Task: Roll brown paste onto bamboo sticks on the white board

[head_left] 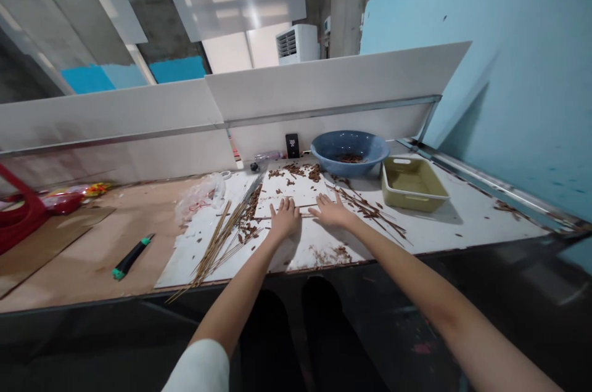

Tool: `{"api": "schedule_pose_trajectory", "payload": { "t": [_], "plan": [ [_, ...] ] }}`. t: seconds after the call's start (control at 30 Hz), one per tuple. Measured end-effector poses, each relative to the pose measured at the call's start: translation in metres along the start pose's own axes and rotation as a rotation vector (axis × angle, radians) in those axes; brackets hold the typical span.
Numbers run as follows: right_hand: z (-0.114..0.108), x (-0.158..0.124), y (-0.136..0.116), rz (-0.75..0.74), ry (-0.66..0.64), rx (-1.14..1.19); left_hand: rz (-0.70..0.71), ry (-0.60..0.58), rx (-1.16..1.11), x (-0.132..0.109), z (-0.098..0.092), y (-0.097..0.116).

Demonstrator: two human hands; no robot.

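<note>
My left hand (pixel 285 217) lies flat with its fingers spread on the white board. Beside it, my right hand (pixel 332 212) rests in the same way, fingers stretched forward. Thin sticks (pixel 305 214) run crosswise between the two hands, their ends partly covered by the fingers. Left of my left hand is a bundle of long thin brown stalks (pixel 221 238), its near end jutting over the table edge. More dark stalks (pixel 372 210) lie to the right of my right hand. Small brown dried pieces (pixel 293 169) are scattered beyond the hands.
A blue basin (pixel 350 151) holding brown pieces stands at the back, beside an olive-green tub (pixel 413 200). A black device (pixel 292 146) leans on the back panel. At left lie a crumpled plastic bag (pixel 202 193), a black-green knife-like tool (pixel 133 258) and a red object (pixel 21 213).
</note>
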State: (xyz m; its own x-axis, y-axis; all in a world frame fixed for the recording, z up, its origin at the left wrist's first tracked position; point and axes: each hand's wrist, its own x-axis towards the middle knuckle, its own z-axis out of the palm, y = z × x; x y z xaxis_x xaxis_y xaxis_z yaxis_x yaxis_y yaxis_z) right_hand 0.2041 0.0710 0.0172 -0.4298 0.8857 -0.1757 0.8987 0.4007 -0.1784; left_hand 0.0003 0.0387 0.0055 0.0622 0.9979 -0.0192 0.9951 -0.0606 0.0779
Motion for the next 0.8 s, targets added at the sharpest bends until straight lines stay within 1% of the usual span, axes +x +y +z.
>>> {"api": "schedule_pose_trajectory", "payload": {
  "t": [0.07,0.1,0.23,0.3,0.37,0.43,0.5,0.53,0.6,0.7,0.73,0.8],
  "plan": [
    [-0.003,0.007,0.001,0.02,0.009,0.007,-0.021,0.028,-0.013,0.009,-0.003,0.001],
    [-0.001,0.005,0.002,0.017,0.013,0.008,-0.022,0.039,-0.013,0.008,-0.001,0.0],
    [0.022,-0.019,0.013,-0.059,-0.021,-0.014,0.029,0.052,0.028,-0.019,0.021,-0.014],
    [0.027,-0.023,0.017,-0.093,-0.03,-0.028,0.052,0.05,0.042,-0.026,0.025,-0.02],
    [0.022,-0.016,0.019,-0.076,-0.033,-0.029,0.035,0.028,0.031,-0.021,0.019,-0.019],
    [0.011,-0.003,0.018,-0.024,-0.037,-0.022,-0.005,0.008,0.002,-0.01,0.008,-0.015],
    [0.004,0.006,0.017,0.009,-0.041,-0.027,-0.031,0.02,-0.009,-0.003,0.0,-0.01],
    [0.003,0.006,0.016,0.013,-0.047,-0.03,-0.036,0.034,-0.007,-0.004,0.0,-0.008],
    [0.01,-0.002,0.018,0.003,-0.053,-0.035,-0.027,0.066,0.012,-0.016,0.005,-0.01],
    [0.027,-0.021,0.022,-0.004,-0.026,-0.033,0.001,0.098,0.03,-0.038,0.018,-0.017],
    [0.03,-0.024,0.022,-0.001,-0.013,-0.032,0.004,0.096,0.029,-0.041,0.02,-0.018],
    [0.03,-0.022,0.022,0.019,0.0,-0.028,-0.011,0.072,0.01,-0.039,0.017,-0.018]
  ]
}}
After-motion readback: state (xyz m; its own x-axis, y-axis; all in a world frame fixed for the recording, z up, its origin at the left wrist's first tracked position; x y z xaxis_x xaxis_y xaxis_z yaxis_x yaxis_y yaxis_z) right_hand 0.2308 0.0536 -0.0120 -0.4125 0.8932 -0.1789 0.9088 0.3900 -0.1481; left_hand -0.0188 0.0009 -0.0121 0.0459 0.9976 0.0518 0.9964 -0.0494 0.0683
